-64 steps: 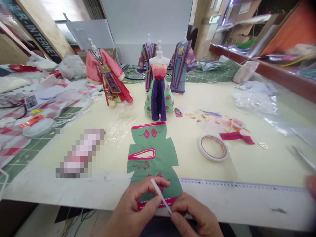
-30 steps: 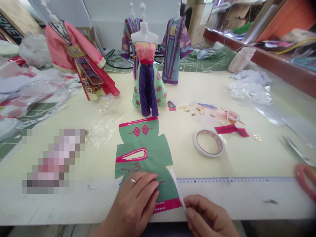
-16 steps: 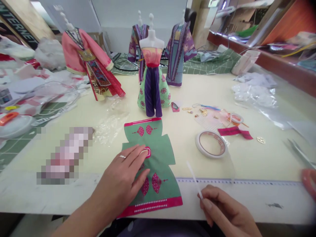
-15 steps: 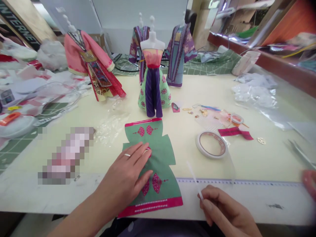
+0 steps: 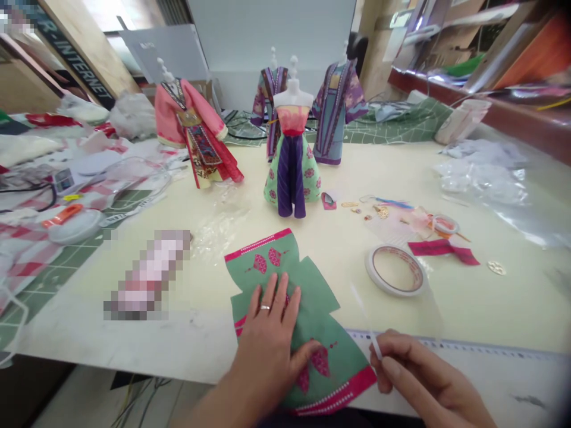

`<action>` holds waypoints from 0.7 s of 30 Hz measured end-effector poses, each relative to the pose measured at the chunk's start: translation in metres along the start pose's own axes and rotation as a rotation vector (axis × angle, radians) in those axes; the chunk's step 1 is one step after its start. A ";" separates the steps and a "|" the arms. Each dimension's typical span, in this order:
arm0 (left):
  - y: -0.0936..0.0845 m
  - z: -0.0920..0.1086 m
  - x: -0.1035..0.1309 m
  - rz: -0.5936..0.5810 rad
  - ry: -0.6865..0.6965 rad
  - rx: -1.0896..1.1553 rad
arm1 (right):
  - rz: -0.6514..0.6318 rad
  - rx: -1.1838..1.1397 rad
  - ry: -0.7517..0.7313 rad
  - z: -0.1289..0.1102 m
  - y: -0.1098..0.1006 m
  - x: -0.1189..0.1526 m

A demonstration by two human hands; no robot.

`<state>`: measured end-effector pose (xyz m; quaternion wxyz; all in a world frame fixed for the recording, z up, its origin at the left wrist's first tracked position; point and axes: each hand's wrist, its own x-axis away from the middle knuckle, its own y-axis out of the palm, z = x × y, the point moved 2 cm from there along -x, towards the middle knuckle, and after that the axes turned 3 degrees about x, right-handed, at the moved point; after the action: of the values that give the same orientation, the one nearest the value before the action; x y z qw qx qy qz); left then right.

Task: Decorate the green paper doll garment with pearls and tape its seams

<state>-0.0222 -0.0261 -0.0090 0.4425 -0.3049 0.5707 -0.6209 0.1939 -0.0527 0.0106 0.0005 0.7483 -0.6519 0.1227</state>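
My left hand (image 5: 272,345) lies flat with spread fingers on a green fabric piece (image 5: 312,285), a doll-sized garment cut-out with pink bands at both ends and pink fan motifs. Part of the fabric is hidden under the palm. To the right, my right hand (image 5: 423,374) pinches a thin white strip (image 5: 366,316), probably tape, between thumb and index finger; it points up and to the left. Just beyond that hand lies a roll of double-sided tape (image 5: 371,274). A ruler (image 5: 446,346) runs along the table behind the right hand.
Dressed doll mannequins stand at the back, the middle one (image 5: 292,160) in a green and purple skirt. A magenta ribbon (image 5: 441,252), small gold ornaments (image 5: 381,211) and clear plastic bags (image 5: 482,178) lie on the right. A blurred-out object (image 5: 151,273) lies left. Clutter covers the far left.
The green fabric has turned, its near end swinging right, with my left hand flat on it. My right hand still holds the white strip. The camera view has shifted left.
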 end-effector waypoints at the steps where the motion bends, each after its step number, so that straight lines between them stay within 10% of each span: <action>1: -0.001 0.005 0.003 0.028 -0.015 0.002 | -0.009 -0.010 -0.002 -0.002 0.002 -0.003; 10: -0.023 -0.043 -0.022 -0.122 0.161 -0.005 | -0.050 -0.051 -0.015 -0.024 0.010 -0.033; 17: -0.011 -0.016 -0.008 0.059 -0.043 -0.038 | -0.068 -0.054 -0.044 -0.041 0.026 -0.065; 21: -0.023 -0.039 -0.011 0.012 0.000 -0.043 | -0.204 -0.041 -0.021 -0.043 0.048 -0.071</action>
<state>-0.0572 -0.0004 0.0085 0.4396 -0.3109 0.5858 -0.6058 0.1307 0.0166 0.0313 0.0213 0.8117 -0.5748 0.1009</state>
